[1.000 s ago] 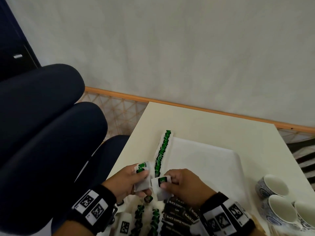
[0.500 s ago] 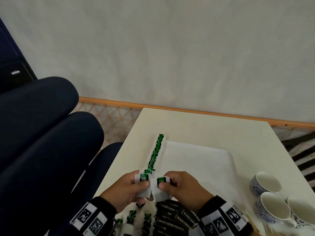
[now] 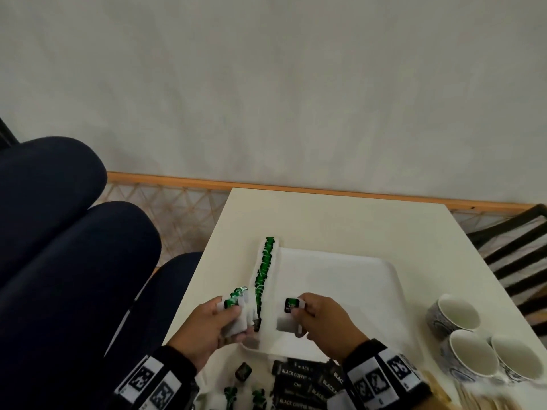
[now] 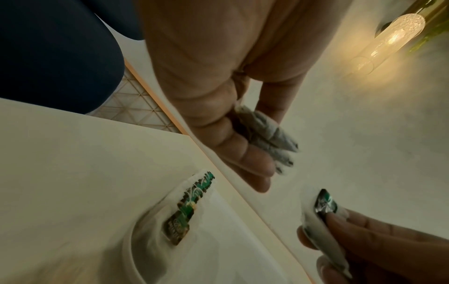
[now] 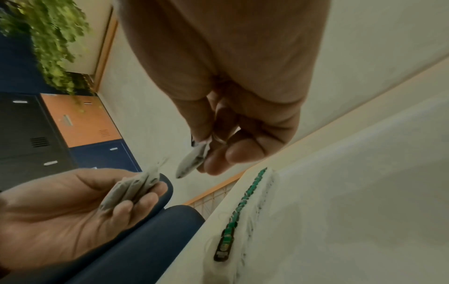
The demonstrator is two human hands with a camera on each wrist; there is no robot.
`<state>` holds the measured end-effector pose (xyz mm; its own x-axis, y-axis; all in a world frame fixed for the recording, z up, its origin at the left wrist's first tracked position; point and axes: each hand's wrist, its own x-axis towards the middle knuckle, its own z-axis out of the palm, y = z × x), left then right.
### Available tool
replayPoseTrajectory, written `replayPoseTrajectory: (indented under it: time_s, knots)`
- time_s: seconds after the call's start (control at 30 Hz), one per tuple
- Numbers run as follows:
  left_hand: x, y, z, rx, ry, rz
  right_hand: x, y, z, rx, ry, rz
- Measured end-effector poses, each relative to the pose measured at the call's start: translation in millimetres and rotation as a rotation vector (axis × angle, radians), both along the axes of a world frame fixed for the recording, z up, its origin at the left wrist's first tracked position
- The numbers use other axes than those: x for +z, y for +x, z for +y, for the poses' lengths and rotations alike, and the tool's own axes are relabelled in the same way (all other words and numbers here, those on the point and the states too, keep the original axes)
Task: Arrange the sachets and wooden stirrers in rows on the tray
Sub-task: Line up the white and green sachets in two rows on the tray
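A white tray (image 3: 349, 279) lies on the cream table. Along its left edge runs a row of white sachets with green labels (image 3: 263, 273), also seen as the row (image 4: 187, 209) and the row (image 5: 240, 207). My left hand (image 3: 233, 316) grips a small stack of these sachets (image 4: 267, 138) just left of the row's near end. My right hand (image 3: 296, 316) pinches a single sachet (image 3: 288, 315) over the tray's near left part, right of the row. The same sachet (image 5: 194, 159) hangs from my right fingertips.
Black coffee sachets (image 3: 302, 380) and loose green-label sachets (image 3: 242, 377) lie at the table's near edge. Three white cups (image 3: 473, 347) stand at the right, with wooden stirrers (image 3: 470, 395) in front of them. Dark blue chairs (image 3: 74, 261) are left of the table.
My hands, close together before, have moved apart. The right hand has carried one sachet to the right over the tray while the left keeps the stack.
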<state>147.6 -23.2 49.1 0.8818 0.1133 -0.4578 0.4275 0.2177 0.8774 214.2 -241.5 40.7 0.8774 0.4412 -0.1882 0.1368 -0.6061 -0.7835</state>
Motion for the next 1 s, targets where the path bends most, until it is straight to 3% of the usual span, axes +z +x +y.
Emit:
replayPoseTrajectory:
  time_s: [0.2,0.4,0.67,1.0]
  knots:
    - [-14.7,20.2,12.2,0.025,0.026,0.044,-31.3,36.1,12.5,-0.124,-0.050,0.083]
    - [-29.5,51.1,32.5,0.083,0.043,0.109,-53.0,112.5,37.7,-0.214,-0.271,0.020]
    - [-52.0,93.6,44.8,0.123,0.032,0.171,-78.9,187.2,70.9,-0.360,-0.224,0.074]
    - [-70.6,108.6,48.3,0.091,0.012,0.207,-92.1,201.8,79.9,-0.517,-0.170,0.100]
